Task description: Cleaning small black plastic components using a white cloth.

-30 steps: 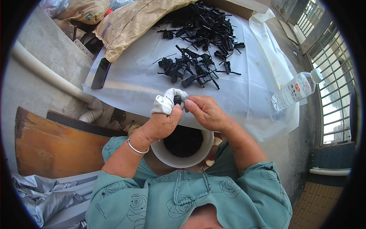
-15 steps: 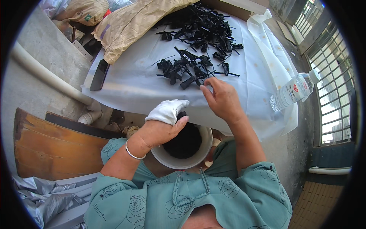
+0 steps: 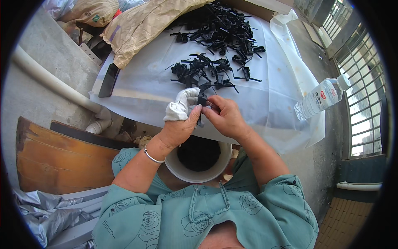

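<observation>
My left hand [image 3: 182,124] has a white cloth glove over its fingers, with the thumb bare. It grips a black plastic part [image 3: 202,98] above the table's near edge. My right hand [image 3: 227,117], bare, meets it from the right, thumb and fingertips pinched at the part's side; the exact bit between them is too small to make out. Just beyond my hands lies a small group of similar black parts [image 3: 188,74] with thin prongs, and behind it a larger heap [image 3: 219,29]. Below my hands, between my knees, stands a whitish bucket [image 3: 226,159] with dark contents.
White sheeting [image 3: 265,112] covers the table. A clear water bottle [image 3: 317,99] leans at the right edge, a dark phone-like slab [image 3: 108,81] lies at the left, and brown paper [image 3: 145,29] spreads behind it. A wooden board [image 3: 66,162] and pale pipe [image 3: 54,83] are at left.
Both hands have come together over the table's near edge. My left hand has risen from above the bucket, and a black part is now held between the hands.
</observation>
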`<control>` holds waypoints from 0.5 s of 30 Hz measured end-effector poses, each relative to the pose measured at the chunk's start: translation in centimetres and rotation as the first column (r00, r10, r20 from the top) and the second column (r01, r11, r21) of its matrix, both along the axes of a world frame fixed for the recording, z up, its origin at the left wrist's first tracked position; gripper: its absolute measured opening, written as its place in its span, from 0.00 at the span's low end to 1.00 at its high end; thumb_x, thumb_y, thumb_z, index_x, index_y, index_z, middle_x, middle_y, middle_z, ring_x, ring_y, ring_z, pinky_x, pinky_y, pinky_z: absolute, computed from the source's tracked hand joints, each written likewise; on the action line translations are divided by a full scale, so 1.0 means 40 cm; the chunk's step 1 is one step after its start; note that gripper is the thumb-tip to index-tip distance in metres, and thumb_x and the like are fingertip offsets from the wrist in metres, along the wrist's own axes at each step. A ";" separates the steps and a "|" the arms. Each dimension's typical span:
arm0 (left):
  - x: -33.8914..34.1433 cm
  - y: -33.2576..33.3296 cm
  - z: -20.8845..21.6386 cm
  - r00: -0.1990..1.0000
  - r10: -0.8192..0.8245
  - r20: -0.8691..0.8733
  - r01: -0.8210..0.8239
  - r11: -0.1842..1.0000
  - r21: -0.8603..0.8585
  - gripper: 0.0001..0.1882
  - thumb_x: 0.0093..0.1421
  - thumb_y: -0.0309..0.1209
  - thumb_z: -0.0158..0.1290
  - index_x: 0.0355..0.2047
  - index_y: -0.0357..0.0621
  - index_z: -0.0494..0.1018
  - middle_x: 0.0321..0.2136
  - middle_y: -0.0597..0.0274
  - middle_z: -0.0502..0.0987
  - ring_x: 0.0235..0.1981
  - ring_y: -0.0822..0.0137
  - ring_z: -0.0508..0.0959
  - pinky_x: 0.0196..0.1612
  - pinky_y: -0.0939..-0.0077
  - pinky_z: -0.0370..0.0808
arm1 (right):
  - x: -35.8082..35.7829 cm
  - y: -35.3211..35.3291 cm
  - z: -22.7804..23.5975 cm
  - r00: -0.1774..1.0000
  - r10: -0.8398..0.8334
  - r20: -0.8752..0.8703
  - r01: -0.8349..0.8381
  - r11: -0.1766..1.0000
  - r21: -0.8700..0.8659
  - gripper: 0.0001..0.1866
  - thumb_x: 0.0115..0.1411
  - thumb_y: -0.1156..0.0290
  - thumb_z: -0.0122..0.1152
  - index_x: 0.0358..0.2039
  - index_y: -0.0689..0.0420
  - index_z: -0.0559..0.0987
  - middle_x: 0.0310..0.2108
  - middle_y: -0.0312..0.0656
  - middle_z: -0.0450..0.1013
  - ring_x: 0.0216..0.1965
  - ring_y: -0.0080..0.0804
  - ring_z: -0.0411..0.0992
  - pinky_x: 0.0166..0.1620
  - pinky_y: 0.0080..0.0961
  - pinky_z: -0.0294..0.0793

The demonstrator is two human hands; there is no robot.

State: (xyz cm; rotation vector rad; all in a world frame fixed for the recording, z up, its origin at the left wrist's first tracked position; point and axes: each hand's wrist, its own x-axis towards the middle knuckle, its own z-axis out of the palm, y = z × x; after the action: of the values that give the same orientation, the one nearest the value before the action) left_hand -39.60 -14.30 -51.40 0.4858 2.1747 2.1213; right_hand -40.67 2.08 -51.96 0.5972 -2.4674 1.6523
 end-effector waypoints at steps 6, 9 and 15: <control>0.002 -0.009 -0.006 0.998 0.046 0.034 -0.048 0.998 0.048 0.18 0.61 0.27 0.46 0.50 0.40 0.59 0.36 0.63 0.69 0.30 0.79 0.69 0.32 0.85 0.70 | 0.027 -0.008 0.053 0.955 0.167 -0.244 -0.155 0.986 0.068 0.12 0.48 0.74 0.63 0.34 0.59 0.73 0.15 0.37 0.62 0.15 0.26 0.61 0.20 0.22 0.60; -0.006 0.004 -0.003 0.999 0.044 0.031 -0.049 0.988 0.145 0.17 0.61 0.26 0.47 0.49 0.40 0.61 0.36 0.64 0.70 0.31 0.79 0.69 0.34 0.86 0.70 | 0.024 -0.022 0.030 0.856 0.257 -0.449 -0.217 0.966 0.139 0.15 0.46 0.76 0.63 0.36 0.57 0.73 0.17 0.37 0.65 0.16 0.32 0.64 0.20 0.26 0.63; -0.017 -0.011 0.006 0.955 -0.083 0.286 0.012 0.970 0.241 0.15 0.60 0.26 0.48 0.47 0.39 0.63 0.34 0.65 0.70 0.29 0.79 0.71 0.29 0.87 0.70 | 0.017 -0.030 0.018 0.787 0.209 -0.580 -0.155 0.978 0.143 0.14 0.48 0.80 0.59 0.37 0.59 0.71 0.21 0.41 0.67 0.19 0.37 0.68 0.22 0.28 0.67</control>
State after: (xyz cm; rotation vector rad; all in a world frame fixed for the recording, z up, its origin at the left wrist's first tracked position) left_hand -40.29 -14.74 -51.17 0.2132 1.7461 2.2691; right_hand -39.98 0.90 -51.25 1.1912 -2.0617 1.1536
